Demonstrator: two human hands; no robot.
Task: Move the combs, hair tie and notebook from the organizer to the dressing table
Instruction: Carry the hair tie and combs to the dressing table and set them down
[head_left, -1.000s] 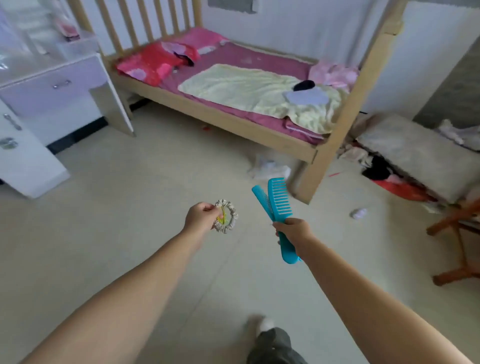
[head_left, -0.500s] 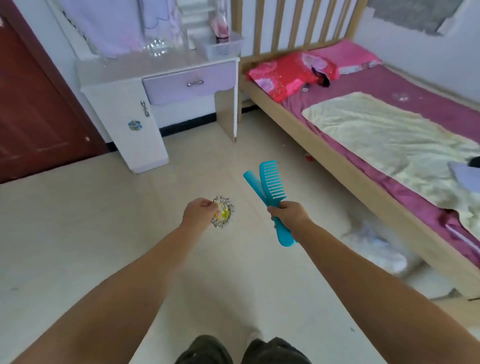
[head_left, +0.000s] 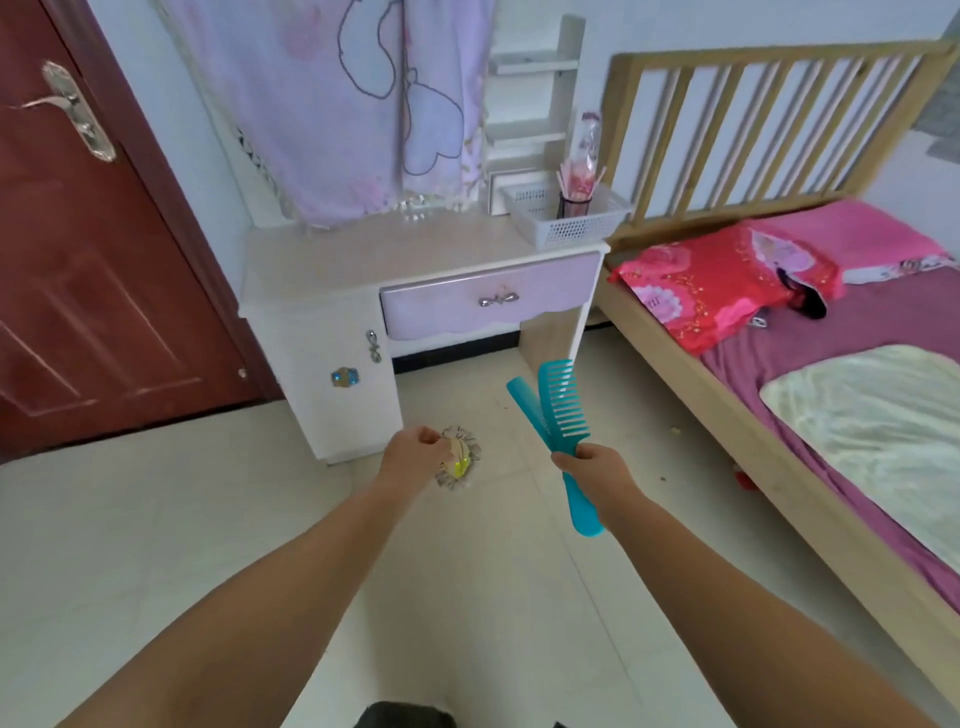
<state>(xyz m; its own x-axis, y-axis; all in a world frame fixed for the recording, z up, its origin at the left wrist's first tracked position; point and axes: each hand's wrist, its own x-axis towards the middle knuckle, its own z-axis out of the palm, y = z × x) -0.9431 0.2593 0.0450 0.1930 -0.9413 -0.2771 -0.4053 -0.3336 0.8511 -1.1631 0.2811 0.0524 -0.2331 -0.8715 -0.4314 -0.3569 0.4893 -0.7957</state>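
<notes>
Head view, left to right: door (head_left: 78, 291), then dressing table (head_left: 363, 260) with white basket (head_left: 566, 218), then bed (head_left: 779, 322); a second ago the bed filled the frame and the table sat at the left edge, so the person has turned to face the drop-off. Left hand (head_left: 415, 457), arm outstretched, pinches the hair tie (head_left: 460, 460) in closed fingers. Right hand (head_left: 592, 465), likewise extended, is fisted around both combs (head_left: 556, 410), teeth upright; notebook not visible.
</notes>
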